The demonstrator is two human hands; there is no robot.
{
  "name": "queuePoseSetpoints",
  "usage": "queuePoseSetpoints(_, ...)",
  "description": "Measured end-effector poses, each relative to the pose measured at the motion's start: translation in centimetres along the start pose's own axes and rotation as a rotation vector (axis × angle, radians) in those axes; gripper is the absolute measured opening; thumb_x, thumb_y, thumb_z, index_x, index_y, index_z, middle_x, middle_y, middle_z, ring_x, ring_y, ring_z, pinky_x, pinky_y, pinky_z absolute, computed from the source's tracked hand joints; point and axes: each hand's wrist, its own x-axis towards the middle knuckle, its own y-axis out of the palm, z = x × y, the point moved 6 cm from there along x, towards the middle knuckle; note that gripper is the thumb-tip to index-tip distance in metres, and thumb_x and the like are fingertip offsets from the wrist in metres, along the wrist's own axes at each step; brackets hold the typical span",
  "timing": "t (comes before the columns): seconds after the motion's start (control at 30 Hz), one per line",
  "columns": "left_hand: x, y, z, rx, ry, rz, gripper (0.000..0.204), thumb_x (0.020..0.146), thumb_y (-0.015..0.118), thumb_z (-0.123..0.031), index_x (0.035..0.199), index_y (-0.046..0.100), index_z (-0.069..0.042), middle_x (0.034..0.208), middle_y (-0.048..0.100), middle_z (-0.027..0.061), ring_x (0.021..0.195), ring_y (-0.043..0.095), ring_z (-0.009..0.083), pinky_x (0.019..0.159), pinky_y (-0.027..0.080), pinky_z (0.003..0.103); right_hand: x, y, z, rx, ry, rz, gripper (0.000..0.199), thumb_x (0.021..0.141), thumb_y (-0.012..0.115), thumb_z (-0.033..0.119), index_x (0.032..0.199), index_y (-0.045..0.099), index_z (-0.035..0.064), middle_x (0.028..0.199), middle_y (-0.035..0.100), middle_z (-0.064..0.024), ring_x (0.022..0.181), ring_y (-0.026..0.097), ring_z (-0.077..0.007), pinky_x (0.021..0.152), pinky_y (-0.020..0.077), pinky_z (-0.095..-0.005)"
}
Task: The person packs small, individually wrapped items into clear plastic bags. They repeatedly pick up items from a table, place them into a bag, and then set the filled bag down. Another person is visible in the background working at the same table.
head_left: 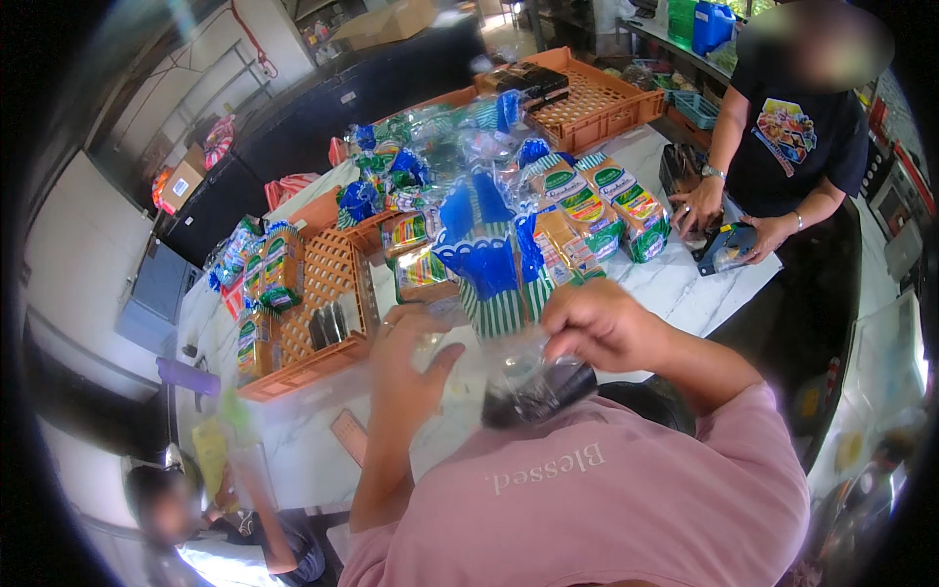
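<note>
My right hand (602, 325) pinches the upper part of a clear plastic bag (514, 357) close to my chest. Something dark (548, 391) sits low in this bag; its kind is not clear. On the bag's left side, my left hand (416, 354) is open, thumb and fingers apart, slightly blurred. Just beyond both hands stands a bread bag (489, 259) with a blue top and green-and-white stripes. Packed loaves of sliced bread (562, 240) lie right behind it.
An orange crate (328, 279) with bread packs stands at left, another crate (606, 98) at the back. A phone (349, 435) lies on the marble-patterned table (293, 430). Across the right corner, a person (797, 137) handles a dark pack (729, 249). Another person (235, 528) sits lower left.
</note>
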Motion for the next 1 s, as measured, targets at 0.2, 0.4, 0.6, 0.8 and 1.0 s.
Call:
queuePoseSetpoints(0.2, -1.1, 2.0, -6.0, -0.558, -0.060, 0.280, 0.045, 0.071, 0.073, -0.014, 0.112, 0.055, -0.009, 0.095, 0.062, 0.0112, 0.086, 0.061, 0.0316, 0.079, 0.045, 0.039, 0.9, 0.2, 2.1, -0.132, -0.205, -0.029, 0.016, 0.080, 0.067, 0.017, 0.084, 0.053, 0.0080, 0.060, 0.054, -0.0064, 0.051, 0.057, -0.0264, 0.043, 0.0398, -0.0365)
queuePoseSetpoints(0.4, -2.2, 2.7, -4.0, -0.516, -0.095, 0.449, 0.015, 0.073, 0.071, -0.016, 0.082, 0.069, -0.004, 0.075, 0.062, 0.0095, 0.080, 0.060, 0.0241, 0.073, 0.045, 0.034, 1.1, 0.4, 1.9, 0.041, -0.093, 0.133, 0.023, 0.076, 0.073, 0.022, 0.088, 0.060, 0.0079, 0.066, 0.057, -0.0060, 0.050, 0.054, -0.0241, 0.044, 0.0390, -0.0340)
queuePoseSetpoints(0.6, 0.0, -0.3, -5.6, -0.950, 0.098, 0.183, 0.036, 0.077, 0.071, -0.032, 0.071, 0.066, 0.003, 0.062, 0.060, 0.0073, 0.059, 0.055, 0.0180, 0.057, 0.043, 0.029, -0.8, 2.9, -0.2, 0.105, -0.038, 0.333, 0.017, 0.080, 0.069, 0.017, 0.076, 0.058, 0.0052, 0.072, 0.058, -0.0099, 0.066, 0.058, -0.0243, 0.056, 0.0405, -0.0349)
queuePoseSetpoints(0.8, -2.2, 1.4, -2.1, -0.914, -0.201, 0.421, 0.042, 0.075, 0.072, -0.037, 0.076, 0.063, 0.004, 0.068, 0.062, 0.0080, 0.060, 0.058, 0.0134, 0.053, 0.040, 0.023, 1.1, -0.1, 0.6, 1.027, 0.124, 0.014, 0.023, 0.086, 0.063, 0.015, 0.071, 0.048, 0.0053, 0.074, 0.051, -0.0058, 0.071, 0.049, -0.0169, 0.063, 0.0379, -0.0296)
queuePoseSetpoints(1.0, -0.7, -2.6, -1.9, -1.368, 0.250, 0.179, 0.042, 0.079, 0.066, -0.040, 0.094, 0.052, -0.003, 0.082, 0.053, 0.0021, 0.073, 0.056, 0.0173, 0.062, 0.044, 0.034, -1.2, 4.6, -0.2, 0.996, 0.353, 0.374, 0.028, 0.086, 0.066, 0.025, 0.086, 0.051, 0.0011, 0.073, 0.053, -0.0031, 0.076, 0.049, -0.0093, 0.061, 0.0388, -0.0287)
